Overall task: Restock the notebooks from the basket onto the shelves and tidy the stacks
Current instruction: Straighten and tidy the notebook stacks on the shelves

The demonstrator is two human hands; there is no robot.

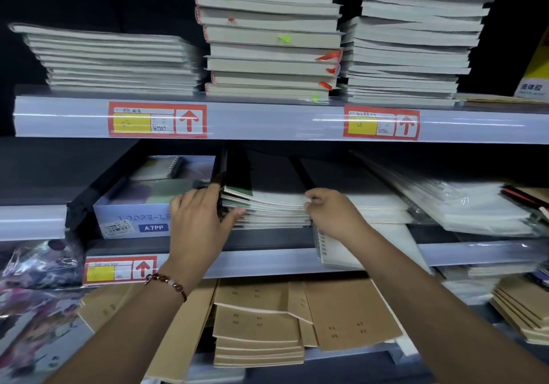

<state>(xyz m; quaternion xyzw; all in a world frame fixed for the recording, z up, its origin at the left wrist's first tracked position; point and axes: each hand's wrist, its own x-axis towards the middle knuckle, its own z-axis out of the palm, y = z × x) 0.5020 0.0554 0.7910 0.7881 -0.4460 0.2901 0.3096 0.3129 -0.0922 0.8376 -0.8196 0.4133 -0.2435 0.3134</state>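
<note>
Mid-tidy: left hand [197,220] flat against middle stack [267,209], right hand [329,214] pinching its edge; kraft stacks [267,324] below messy, basket unseen.

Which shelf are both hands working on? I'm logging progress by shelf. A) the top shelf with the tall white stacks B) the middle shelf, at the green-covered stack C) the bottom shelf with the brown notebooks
B: the left hand and right hand bracket the green-covered stack on the middle shelf.
</note>
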